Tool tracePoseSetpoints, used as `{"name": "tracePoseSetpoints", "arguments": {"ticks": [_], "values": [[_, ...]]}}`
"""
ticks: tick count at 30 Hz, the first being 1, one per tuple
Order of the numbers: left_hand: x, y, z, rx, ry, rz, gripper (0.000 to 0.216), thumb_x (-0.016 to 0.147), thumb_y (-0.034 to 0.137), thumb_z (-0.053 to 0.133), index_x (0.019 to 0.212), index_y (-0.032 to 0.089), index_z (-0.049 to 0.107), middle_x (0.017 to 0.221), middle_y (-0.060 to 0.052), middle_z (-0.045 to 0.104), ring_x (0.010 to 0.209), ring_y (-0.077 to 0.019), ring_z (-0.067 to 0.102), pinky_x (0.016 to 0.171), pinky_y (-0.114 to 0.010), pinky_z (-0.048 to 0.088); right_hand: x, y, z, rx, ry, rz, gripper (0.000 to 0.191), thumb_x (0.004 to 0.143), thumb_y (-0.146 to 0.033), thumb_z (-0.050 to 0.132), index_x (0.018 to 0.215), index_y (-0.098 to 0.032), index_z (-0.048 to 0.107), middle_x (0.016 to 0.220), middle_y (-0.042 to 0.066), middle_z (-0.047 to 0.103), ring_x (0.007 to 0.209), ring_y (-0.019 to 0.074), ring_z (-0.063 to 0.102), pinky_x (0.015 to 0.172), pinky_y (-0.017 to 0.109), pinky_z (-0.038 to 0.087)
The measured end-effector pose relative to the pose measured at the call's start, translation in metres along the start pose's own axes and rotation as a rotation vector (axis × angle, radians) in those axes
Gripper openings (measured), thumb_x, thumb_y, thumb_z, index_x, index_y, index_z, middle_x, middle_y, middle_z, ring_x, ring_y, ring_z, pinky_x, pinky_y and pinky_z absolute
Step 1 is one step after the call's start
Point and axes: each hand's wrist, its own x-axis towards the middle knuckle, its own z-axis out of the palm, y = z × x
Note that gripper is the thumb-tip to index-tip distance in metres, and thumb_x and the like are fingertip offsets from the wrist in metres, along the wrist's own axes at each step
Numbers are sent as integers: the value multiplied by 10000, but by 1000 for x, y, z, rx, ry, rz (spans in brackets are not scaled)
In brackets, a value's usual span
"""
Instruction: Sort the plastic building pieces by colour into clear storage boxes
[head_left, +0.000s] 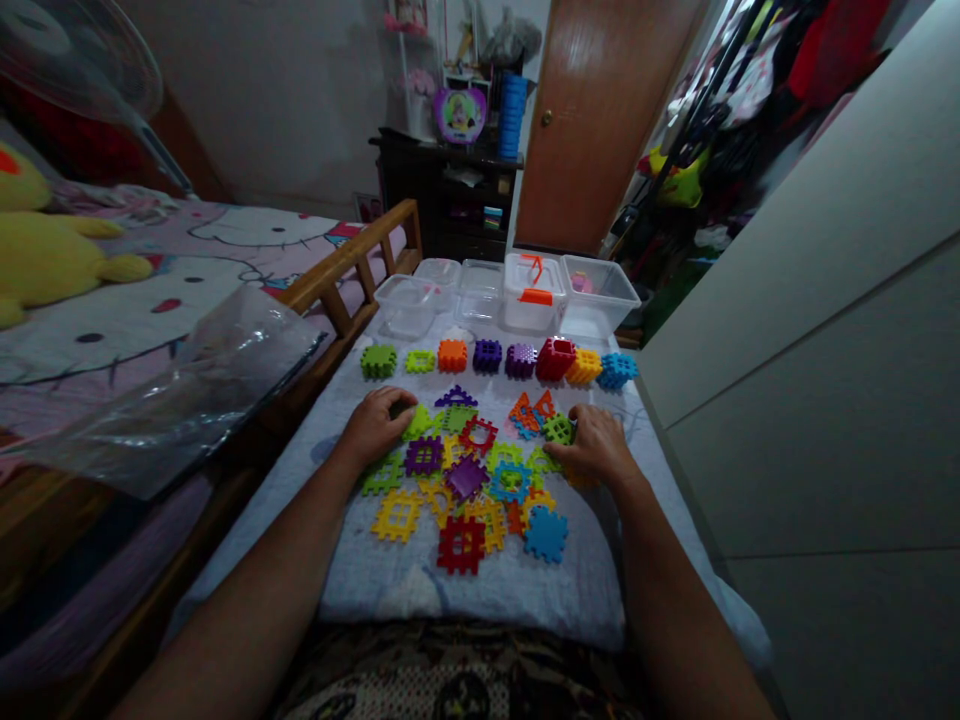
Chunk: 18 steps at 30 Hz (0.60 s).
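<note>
Loose plastic interlocking tiles lie in a spread pile between my hands. My left hand (377,425) is at the pile's left edge, fingers curled and closed at a lime-green tile (418,424). My right hand (598,440) pinches a green lattice tile (558,429) on the right side; its far fingers are partly hidden. Between them lie a purple tile (466,478), a dark purple window tile (424,455) and a blue ring-like tile (511,481). Nearest me are a red window tile (461,545), a yellow window tile (397,515) and a solid blue tile (546,533).
Behind the pile runs a row of colour-sorted stacks, including orange (452,355) and red (556,359). Clear plastic boxes (407,305) and a lidded box with orange clips (534,290) stand at the far end. A wooden bed rail (345,265) borders the left.
</note>
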Motion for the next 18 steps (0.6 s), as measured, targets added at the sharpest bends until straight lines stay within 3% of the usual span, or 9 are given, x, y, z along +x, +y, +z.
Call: {"name": "tracePoseSetpoints", "arguments": {"ticks": [8, 18], "values": [[-1, -1, 1, -8, 14, 4, 239, 751, 374, 528, 853, 203, 659, 930, -63, 678, 932, -253, 608, 941, -404, 470, 1, -3, 0, 65, 50, -48, 411, 693, -461, 699, 988, -194, 599, 945, 120, 651, 889, 299, 557, 731, 367, 361], [-1, 0, 0, -22, 12, 13, 242, 752, 370, 525, 860, 198, 656, 921, -66, 672, 914, -247, 603, 913, -397, 480, 18, -29, 8, 212, 113, -167, 429, 713, -390, 681, 1081, -197, 576, 1081, 122, 569, 1015, 311, 505, 858, 430, 390]]}}
